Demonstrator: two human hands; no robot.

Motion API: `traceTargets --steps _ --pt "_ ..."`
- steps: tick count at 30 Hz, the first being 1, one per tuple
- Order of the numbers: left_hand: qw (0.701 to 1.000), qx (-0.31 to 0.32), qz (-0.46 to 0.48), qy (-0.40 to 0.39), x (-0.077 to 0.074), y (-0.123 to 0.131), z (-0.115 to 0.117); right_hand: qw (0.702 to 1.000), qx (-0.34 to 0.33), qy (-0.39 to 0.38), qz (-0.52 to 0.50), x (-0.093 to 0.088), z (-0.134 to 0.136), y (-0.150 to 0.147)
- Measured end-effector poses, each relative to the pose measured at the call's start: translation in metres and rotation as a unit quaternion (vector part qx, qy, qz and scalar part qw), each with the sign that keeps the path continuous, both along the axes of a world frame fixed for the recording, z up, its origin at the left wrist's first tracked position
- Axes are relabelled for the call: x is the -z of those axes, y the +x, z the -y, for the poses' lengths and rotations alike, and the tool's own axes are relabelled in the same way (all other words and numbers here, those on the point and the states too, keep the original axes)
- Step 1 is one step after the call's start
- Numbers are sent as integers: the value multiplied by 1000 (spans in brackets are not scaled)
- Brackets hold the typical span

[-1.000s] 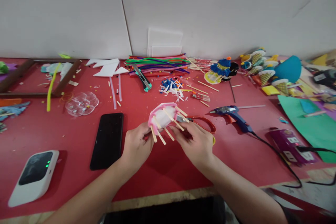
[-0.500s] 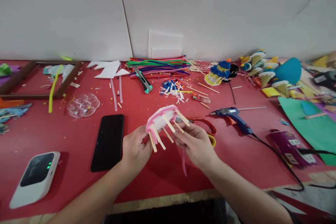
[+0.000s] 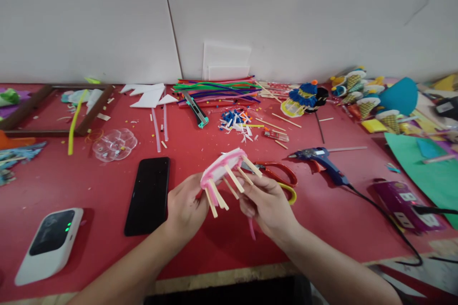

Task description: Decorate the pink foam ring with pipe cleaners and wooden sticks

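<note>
Between my two hands, above the table, is a small white foam piece (image 3: 223, 166) edged with pink pipe cleaner, with several short wooden sticks (image 3: 234, 179) poking out of it toward me. My left hand (image 3: 188, 202) is closed on its left end. My right hand (image 3: 270, 202) pinches the right side, where a loose pink pipe cleaner tail (image 3: 252, 228) hangs below the fingers. Some of the fingertips are hidden behind the piece. Just beyond my right hand lie scissors (image 3: 282, 171) with red and yellow handles.
A blue glue gun (image 3: 318, 159) lies right, its cord running near a purple power strip (image 3: 406, 205). A black phone (image 3: 148, 195) and a white device (image 3: 50, 245) are left. Behind are a utility knife (image 3: 195, 109), pipe cleaners (image 3: 214, 90) and a blue-and-yellow craft figure (image 3: 302, 97).
The foam piece has tipped slightly, its sticks now pointing lower and more to the right. Both hands keep hold of it. The view has shifted a little.
</note>
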State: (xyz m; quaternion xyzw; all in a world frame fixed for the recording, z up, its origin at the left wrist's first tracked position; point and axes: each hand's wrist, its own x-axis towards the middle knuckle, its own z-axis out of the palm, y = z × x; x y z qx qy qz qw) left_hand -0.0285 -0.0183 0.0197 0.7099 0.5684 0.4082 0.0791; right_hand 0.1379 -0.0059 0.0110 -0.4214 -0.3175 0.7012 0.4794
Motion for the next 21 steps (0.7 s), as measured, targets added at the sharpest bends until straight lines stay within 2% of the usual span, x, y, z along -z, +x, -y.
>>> traceTargets --steps 3,6,10,13,17,19,21 --pt "1000 -12 -6 -5 -1 1 0 997 8 66 34 5 3 0" --pt "1000 -17 -8 5 -2 1 0 977 11 180 112 7 8 2" --pt "1000 -4 0 14 -2 1 0 917 19 314 247 -2 13 7" --pt "1000 0 7 3 0 2 1 866 20 382 323 -11 14 8" --pt "1000 14 12 17 4 1 3 794 53 458 396 -15 12 6" --pt "1000 16 10 16 3 1 3 774 68 475 413 -14 12 6" --pt "1000 11 9 -3 1 2 3 774 66 473 416 -14 12 6"
